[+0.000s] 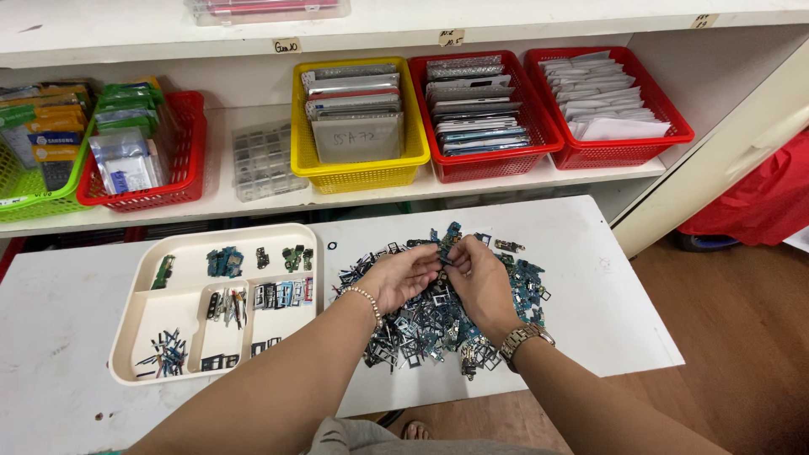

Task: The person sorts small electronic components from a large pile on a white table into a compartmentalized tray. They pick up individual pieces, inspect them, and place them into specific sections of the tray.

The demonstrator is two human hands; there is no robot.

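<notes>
Pinching at the same spot: left hand [403,276] and right hand [482,282] meet fingertip to fingertip over the top edge of the parts pile [442,307], closed together on a small dark piece. Piece is too small to identify; can't tell which hand carries the load. Two-hand grip likely means it's snagged or being picked apart from another bit.

Landmark = the pile; everything below is relative to it.
- Pile sits on the white table [590,253], centre, under and around both hands. Mix of small blue-green circuit boards and dark metal frames, loose and tangled, so unsorted stock.
- Beaded bracelet [364,297] on the left wrist, at the pile's left edge. Metal watch [522,339] on the right wrist, at the pile's lower right.
- Left of the pile, just beside it: cream divided tray [135,324]. Each compartment holds one kind of part, so it reads as the sorted side, within easy left-hand reach.
- Beyond the pile, on the shelf [253,198]: yellow basket [358,173] directly behind, two red baskets [497,164] to the right, all packed upright with flat packets, file-style for flipping through.
- Far left of the pile on that shelf: another red basket [190,143] and a green basket [25,202], bagged items.
</notes>
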